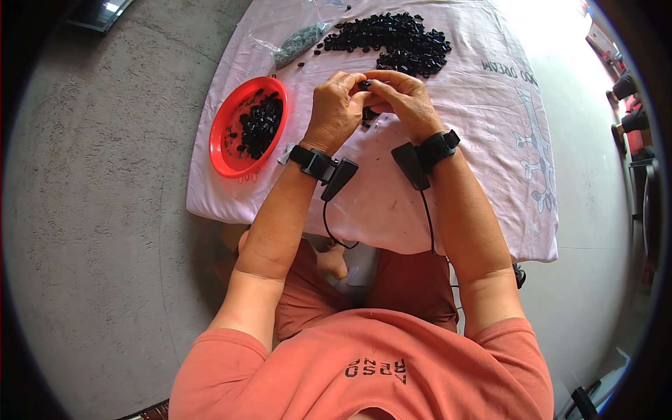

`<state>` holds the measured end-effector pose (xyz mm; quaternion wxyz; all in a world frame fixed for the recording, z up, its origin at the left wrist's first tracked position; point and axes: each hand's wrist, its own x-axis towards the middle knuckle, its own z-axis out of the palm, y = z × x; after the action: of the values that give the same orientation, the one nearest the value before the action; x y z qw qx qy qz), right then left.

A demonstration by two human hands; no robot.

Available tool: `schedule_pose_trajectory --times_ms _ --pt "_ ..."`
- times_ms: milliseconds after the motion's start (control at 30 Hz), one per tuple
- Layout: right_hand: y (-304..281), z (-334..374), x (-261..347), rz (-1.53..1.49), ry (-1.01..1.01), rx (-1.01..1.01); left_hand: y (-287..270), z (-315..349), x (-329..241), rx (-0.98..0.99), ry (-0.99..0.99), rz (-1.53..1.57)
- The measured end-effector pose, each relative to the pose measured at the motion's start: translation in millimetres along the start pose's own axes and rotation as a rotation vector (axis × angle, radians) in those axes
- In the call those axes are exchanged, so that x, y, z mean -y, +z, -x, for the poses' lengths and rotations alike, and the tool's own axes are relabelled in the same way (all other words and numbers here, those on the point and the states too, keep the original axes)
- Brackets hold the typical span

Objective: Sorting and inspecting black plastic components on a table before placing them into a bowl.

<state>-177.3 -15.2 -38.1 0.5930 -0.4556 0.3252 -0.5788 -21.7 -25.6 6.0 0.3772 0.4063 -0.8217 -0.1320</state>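
Over the middle of the cloth-covered table, my two hands meet at the fingertips. Between them is a small black plastic piece (365, 85), pinched by my left hand (336, 105) and my right hand (404, 101). Its exact kind is too small to make out. Just below the fingers lie a few more black pieces (367, 124), partly hidden by the hands. Beyond my hands spreads a large heap of small black pieces (392, 42). To the left of my left hand stands a red plastic bowl (216, 143) holding many similar black pieces.
A clear plastic bag of small grey parts (299, 45) lies at the far left of the pink printed tablecloth (483, 140). Black straps with boxes and cables sit on both wrists. A dark chair (644, 175) stands on the floor at right.
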Motion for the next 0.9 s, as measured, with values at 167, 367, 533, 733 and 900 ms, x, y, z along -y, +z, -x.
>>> schedule_pose_trajectory --times_ms 167,367,533,733,900 --pt "1.3 -0.4 -1.7 -0.008 -0.012 0.070 -4.8 -0.3 -0.4 0.024 0.043 -0.051" --pt "2.2 0.6 1.8 -0.056 0.002 0.060 -5.6 -4.5 0.5 0.018 0.123 -0.060" --pt "0.1 0.4 -1.0 -0.049 -0.001 0.051 -4.2 -5.1 -4.2 0.015 0.104 0.003" --pt "-14.8 -6.6 -0.3 -0.203 -0.006 -0.172 -24.6 3.5 24.2 -0.147 -0.108 -0.239" --pt "-18.6 -8.7 -2.0 -0.176 -0.059 -0.329 -77.7 34.3 86.5 -0.241 -0.262 -0.453"
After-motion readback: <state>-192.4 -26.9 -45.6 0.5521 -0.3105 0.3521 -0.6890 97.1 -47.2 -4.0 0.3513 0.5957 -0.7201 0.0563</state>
